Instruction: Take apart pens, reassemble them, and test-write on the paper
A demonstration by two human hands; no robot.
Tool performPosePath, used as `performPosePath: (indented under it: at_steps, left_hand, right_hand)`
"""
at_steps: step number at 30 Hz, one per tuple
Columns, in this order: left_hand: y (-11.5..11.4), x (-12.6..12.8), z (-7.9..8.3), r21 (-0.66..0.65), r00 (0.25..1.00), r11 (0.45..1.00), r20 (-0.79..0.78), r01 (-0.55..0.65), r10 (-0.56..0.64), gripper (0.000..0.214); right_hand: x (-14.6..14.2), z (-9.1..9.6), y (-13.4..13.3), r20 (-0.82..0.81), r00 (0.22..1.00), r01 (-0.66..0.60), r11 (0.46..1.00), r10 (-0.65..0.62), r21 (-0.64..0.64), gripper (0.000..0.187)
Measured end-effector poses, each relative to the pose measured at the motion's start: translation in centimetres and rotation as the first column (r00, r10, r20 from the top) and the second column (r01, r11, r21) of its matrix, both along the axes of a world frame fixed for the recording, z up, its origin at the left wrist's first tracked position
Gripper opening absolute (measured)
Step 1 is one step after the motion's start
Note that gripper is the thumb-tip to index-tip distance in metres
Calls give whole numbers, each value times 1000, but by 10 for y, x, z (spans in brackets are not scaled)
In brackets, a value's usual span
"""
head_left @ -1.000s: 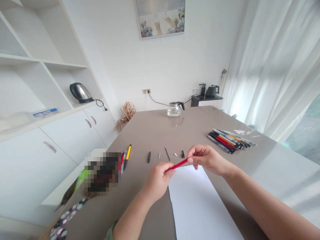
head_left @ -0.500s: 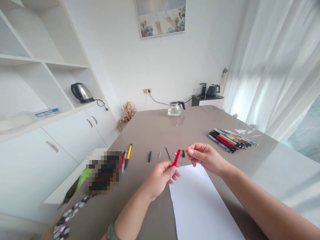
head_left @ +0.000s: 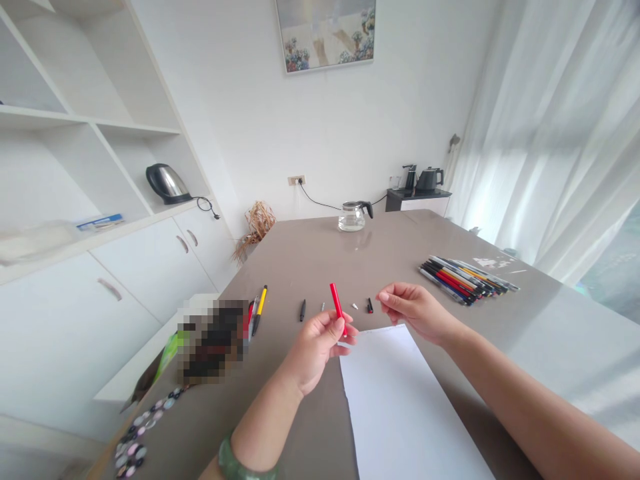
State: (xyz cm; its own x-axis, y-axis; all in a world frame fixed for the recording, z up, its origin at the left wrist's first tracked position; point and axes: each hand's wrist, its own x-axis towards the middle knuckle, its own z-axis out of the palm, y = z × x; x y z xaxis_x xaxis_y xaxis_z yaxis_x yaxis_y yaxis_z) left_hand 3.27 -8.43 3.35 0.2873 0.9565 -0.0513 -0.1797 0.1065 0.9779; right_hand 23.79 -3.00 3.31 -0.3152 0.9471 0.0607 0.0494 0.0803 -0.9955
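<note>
My left hand [head_left: 320,343] is closed around the lower end of a red pen barrel [head_left: 336,301], which points up and leans slightly left. To its right, my right hand [head_left: 413,307] has thumb and forefinger pressed together above the table; whatever may be between them is too small to make out. Just left of those fingertips lies a small black pen part with a red end [head_left: 370,306]. A small white tip [head_left: 355,306] rests beside it. Behind my left hand are a thin spring-like piece [head_left: 323,307] and a black pen grip section [head_left: 303,311].
White paper [head_left: 405,400] lies below my hands. A pile of pens [head_left: 467,280] is at the right, and several pens [head_left: 257,312] lie left beside a pixelated dark object [head_left: 215,343]. A bead string [head_left: 145,427] is nearer. A glass pot [head_left: 352,217] stands at the far edge.
My left hand has shifted slightly left, and the red barrel has swung from leaning right to leaning left. The thin dark rod behind it is now out of sight. My right hand stays pinched.
</note>
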Motion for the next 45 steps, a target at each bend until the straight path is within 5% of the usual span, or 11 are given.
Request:
performPosePath:
  at_steps: [5,9,18,28,34,40,42,45]
  left_hand:
    - [9,-5,-8,79,978,985,-126,-156,165,32]
    - [13,-8,-11,85,963,978,-176,-192,205,33]
    - [14,-13,-13,99,957,969,-163,-228,241,37]
    - [14,-13,-12,81,969,979,-149,-189,200,37]
    - [13,-13,-12,90,976,986,-155,-144,157,35]
    - [12,-9,-12,115,959,987,-247,-116,142,32]
    - [9,-7,-11,132,949,987,-287,-94,129,32]
    - [5,-3,-8,174,939,983,-326,-52,107,33]
  right_hand:
    - [2,-10,15,422,876,164,966,-235,198,25]
    - [-6,-7,30,684,661,55,929,-310,367,23]
    - [-44,-13,60,835,493,-147,922,-244,357,13]
    - [-63,-29,64,906,340,-235,910,-253,342,13]
    - [-63,-29,57,877,384,-257,878,-290,403,15]
    - [-46,-6,46,794,529,-176,876,-300,448,25]
    - [-37,6,37,696,643,-78,876,-320,475,29]
    - [-28,21,16,306,889,169,866,-340,471,27]
